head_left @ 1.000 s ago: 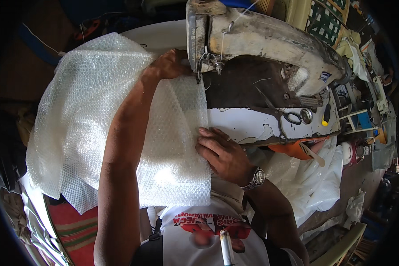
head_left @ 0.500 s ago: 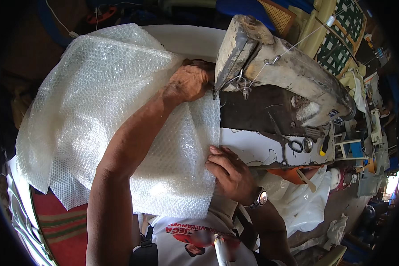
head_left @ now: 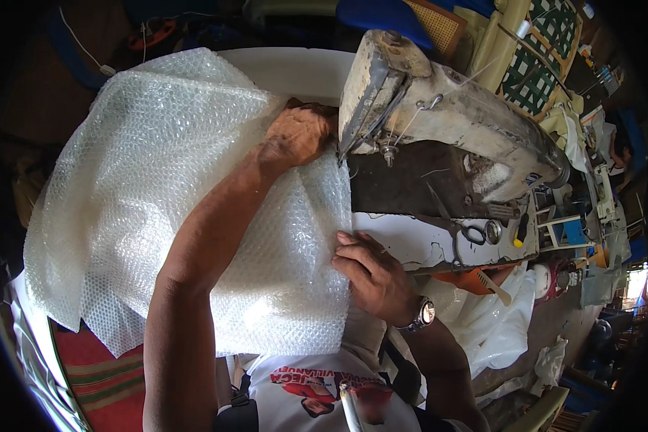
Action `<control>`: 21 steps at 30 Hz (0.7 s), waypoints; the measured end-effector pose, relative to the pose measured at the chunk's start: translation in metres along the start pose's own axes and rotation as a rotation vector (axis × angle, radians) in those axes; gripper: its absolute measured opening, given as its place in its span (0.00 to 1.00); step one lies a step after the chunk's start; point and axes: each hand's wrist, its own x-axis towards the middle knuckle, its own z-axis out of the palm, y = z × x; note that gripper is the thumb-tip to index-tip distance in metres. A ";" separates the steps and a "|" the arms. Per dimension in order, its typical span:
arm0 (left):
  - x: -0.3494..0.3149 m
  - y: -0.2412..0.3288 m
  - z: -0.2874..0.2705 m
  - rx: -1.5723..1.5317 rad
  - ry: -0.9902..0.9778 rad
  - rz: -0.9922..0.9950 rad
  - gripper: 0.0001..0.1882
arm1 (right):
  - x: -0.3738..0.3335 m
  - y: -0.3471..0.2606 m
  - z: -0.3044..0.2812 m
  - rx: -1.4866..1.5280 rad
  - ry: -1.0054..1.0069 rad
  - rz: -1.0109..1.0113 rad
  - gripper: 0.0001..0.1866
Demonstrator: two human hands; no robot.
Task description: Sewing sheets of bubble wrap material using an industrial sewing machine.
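The work in hand looks like feeding a sheet of bubble wrap [head_left: 158, 201] through an old sewing machine [head_left: 446, 137], with the seam running along the sheet's right edge; by my judgement the stitching is under way rather than finished, since the bulk of the sheet is heaped to the left of both hands and only its edge reaches the needle. Furthest left, the wrap spills off the white table [head_left: 288, 68] toward a red striped cloth [head_left: 101, 374] below the left forearm. The left hand [head_left: 299, 133] lies palm down on the wrap just left of the machine's head, fingers curled loosely and pressing the sheet flat rather than gripping it; whether the fingertips pinch a fold under the presser foot cannot be told. Nearer the body and to the right of that arm, the right hand [head_left: 371, 273], with a wristwatch [head_left: 425, 313] on it, rests with fingers spread and nearly flat on the wrap's near right edge, where it meets the machine's bed, holding it down without closing around it. Scissors [head_left: 471, 232] lie on the bed to the right of this hand. The next move calls for both hands to slide the sheet evenly away from the body, keeping the edge straight and fingers away from the needle.
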 end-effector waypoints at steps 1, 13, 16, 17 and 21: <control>0.000 0.002 -0.004 0.048 -0.024 -0.013 0.19 | 0.001 0.000 -0.002 0.005 -0.009 0.004 0.20; 0.011 -0.010 -0.004 0.182 -0.030 0.017 0.23 | 0.012 0.017 -0.003 -0.017 -0.048 -0.014 0.15; 0.013 -0.010 -0.005 0.200 -0.010 -0.015 0.23 | 0.015 0.018 -0.004 -0.039 -0.046 -0.020 0.14; 0.014 -0.011 -0.003 0.187 -0.022 -0.049 0.23 | 0.016 0.018 -0.004 -0.047 -0.045 -0.017 0.13; 0.017 -0.005 -0.010 0.203 -0.063 -0.073 0.23 | 0.017 0.020 -0.004 -0.039 -0.048 0.033 0.18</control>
